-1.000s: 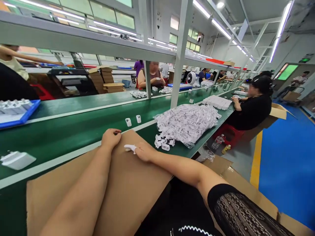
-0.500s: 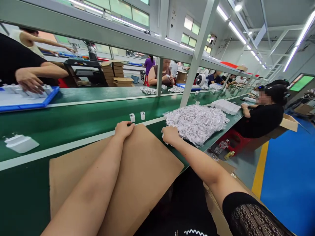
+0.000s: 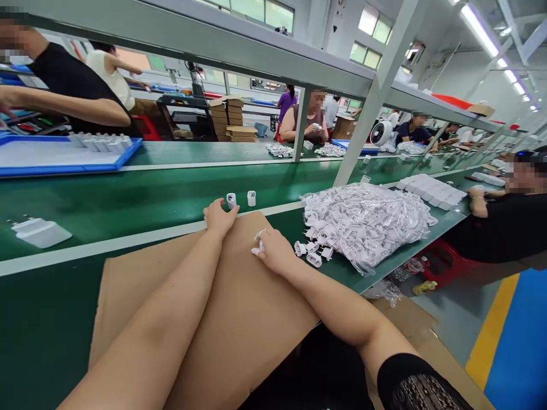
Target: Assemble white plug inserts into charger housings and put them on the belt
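My left hand (image 3: 220, 217) is at the far edge of the brown cardboard (image 3: 248, 285), thumb and fingers apart around the near side of a white housing (image 3: 231, 200) on the green belt. A second white housing (image 3: 252, 198) stands just right of it. Over the cardboard, my right hand (image 3: 273, 249) pinches a small white plug part (image 3: 258, 244). To its right, loose white plug parts (image 3: 314, 259) lie at the mouth of a clear plastic bag of the same parts (image 3: 371, 222).
A white adapter (image 3: 41, 232) lies on the belt at left. Beyond it is a blue-rimmed tray (image 3: 68, 169) near a person in black. A slanted metal post (image 3: 376, 97) rises behind the bag. Another person sits at right beside white boxes (image 3: 431, 191).
My right hand has moved left from the bag to over the cardboard, bringing a white part. My left hand has opened beside the housing. The view has turned right; the tray person's hand has left the tray.
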`<state>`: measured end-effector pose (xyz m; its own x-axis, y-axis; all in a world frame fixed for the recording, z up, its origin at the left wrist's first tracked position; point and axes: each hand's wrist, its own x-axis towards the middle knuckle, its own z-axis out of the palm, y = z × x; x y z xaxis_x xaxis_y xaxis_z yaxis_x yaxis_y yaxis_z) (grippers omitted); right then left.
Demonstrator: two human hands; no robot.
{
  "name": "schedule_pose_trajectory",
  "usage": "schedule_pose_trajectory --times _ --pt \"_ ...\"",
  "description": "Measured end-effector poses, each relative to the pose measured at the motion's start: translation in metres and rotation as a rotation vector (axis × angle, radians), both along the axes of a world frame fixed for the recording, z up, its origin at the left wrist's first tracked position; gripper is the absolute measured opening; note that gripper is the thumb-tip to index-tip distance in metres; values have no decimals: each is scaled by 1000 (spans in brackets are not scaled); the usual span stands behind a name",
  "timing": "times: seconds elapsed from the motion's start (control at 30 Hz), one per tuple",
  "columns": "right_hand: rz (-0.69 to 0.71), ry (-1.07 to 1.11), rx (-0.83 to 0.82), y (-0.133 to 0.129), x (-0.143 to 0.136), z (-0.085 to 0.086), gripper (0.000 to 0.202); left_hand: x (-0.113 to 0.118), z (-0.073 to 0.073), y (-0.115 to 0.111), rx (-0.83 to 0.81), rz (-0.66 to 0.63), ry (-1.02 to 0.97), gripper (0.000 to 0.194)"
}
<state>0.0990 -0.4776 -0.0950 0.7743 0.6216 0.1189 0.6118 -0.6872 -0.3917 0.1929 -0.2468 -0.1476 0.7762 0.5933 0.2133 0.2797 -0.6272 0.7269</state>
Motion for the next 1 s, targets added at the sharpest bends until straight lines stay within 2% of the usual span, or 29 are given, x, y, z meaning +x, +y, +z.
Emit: schedule_pose_trajectory --times 0.13,0.23,0.3,0.37,0.47,0.53,0.6,0.7,0.77,0.87,1.0 --pt "38 147 175 -8 11 -16 54 2 1 -1 -17 74 33 67" --pt "118 266 273 -15 21 -22 33 9 9 -1 -38 141 95 72" --pt "104 382 392 -16 25 -24 27 15 18 0 -62 177 139 61" --pt "52 530 551 -15 27 -24 31 16 28 2 -80 204 165 46" --pt "15 805 788 -13 27 -18 43 -2 42 3 -53 195 146 38" --pt "-2 896 900 -14 25 -11 54 -30 49 2 1 97 88 38" --pt "-24 885 946 -15 24 -3 61 -69 53 -3 28 -72 27 43" --pt "-16 823 943 -17 21 3 55 -129 50 -17 -91 -335 30 56" --pt "5 788 908 -17 19 6 46 -160 45 -28 -142 -466 43 61" --pt "50 778 866 -15 13 7 44 -183 36 -41 -85 -598 52 56" --pt "113 738 878 -12 5 9 44 -185 25 -45 -73 -671 16 57"
